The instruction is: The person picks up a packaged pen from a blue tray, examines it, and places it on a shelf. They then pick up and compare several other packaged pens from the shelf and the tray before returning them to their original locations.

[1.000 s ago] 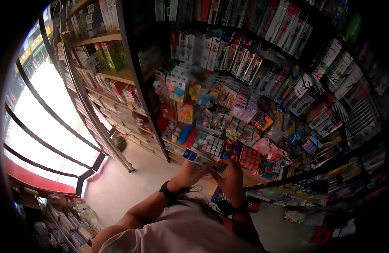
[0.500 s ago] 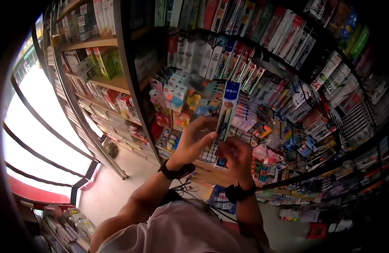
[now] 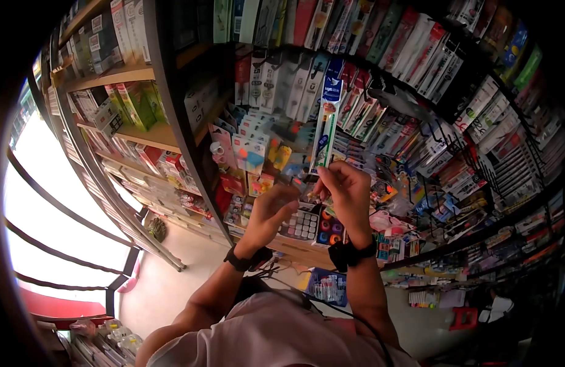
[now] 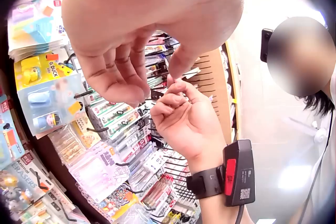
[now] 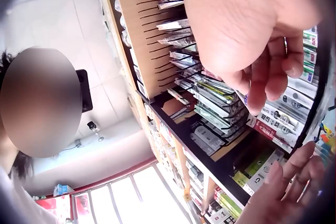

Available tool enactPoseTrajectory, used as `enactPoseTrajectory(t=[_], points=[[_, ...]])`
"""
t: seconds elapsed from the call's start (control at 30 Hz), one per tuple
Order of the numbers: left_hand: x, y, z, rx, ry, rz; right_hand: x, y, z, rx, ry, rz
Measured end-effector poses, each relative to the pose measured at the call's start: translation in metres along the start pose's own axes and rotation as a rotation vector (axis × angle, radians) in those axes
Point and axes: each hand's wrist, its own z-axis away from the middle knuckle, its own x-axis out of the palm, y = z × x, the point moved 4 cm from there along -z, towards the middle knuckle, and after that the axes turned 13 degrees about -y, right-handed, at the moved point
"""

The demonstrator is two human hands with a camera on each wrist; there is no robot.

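Observation:
A long, narrow clear package (image 3: 324, 134) with a blue top card points up toward the hanging rows in the head view. My right hand (image 3: 351, 199) pinches its lower end between thumb and fingers. Just to the left, my left hand (image 3: 267, 220) has its fingers loosely bent and holds nothing. The left wrist view has the left hand (image 4: 152, 19) above, its fingers near the right hand (image 4: 189, 124). In the right wrist view the right hand (image 5: 252, 29) hides most of what it pinches, while the left hand (image 5: 286, 187) is apart, its fingers spread.
Hooks with packaged pens (image 3: 356, 104) fill the wall ahead. Below lie carded goods (image 3: 252, 150) and a tray of small round pots (image 3: 302, 225). A wooden shelf unit (image 3: 151, 134) stands left. A blue basket (image 3: 327, 286) is on the floor near the body.
The package has gone from low and slanted between both hands to upright. The left hand has let go and drawn left; the right hand now holds the lower end, higher than before.

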Motion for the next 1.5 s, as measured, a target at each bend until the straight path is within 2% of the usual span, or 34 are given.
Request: enactPoseTrajectory(t=[0.63,1.03,1.3,1.37,1.43,1.5], points=[[-0.021,-0.013,-0.007,-0.038,-0.042,0.032,-0.003,0.033,-0.025,0.024,0.031,0.049],[-0.029,-0.009,0.004,-0.087,-0.032,-0.027,-0.021,0.037,-0.06,0.166,0.088,0.217],[-0.022,-0.013,0.007,-0.092,-0.05,-0.02,-0.04,0.037,-0.089,0.133,0.111,0.385],[-0.022,-0.012,0.008,-0.061,-0.061,-0.008,-0.039,0.033,-0.082,0.188,0.12,0.491],[-0.021,-0.013,0.012,-0.045,-0.033,-0.023,-0.037,0.028,-0.064,0.03,0.221,0.559],[-0.023,-0.019,0.015,-0.075,-0.011,-0.092,-0.04,0.019,-0.041,0.042,0.266,0.677]])
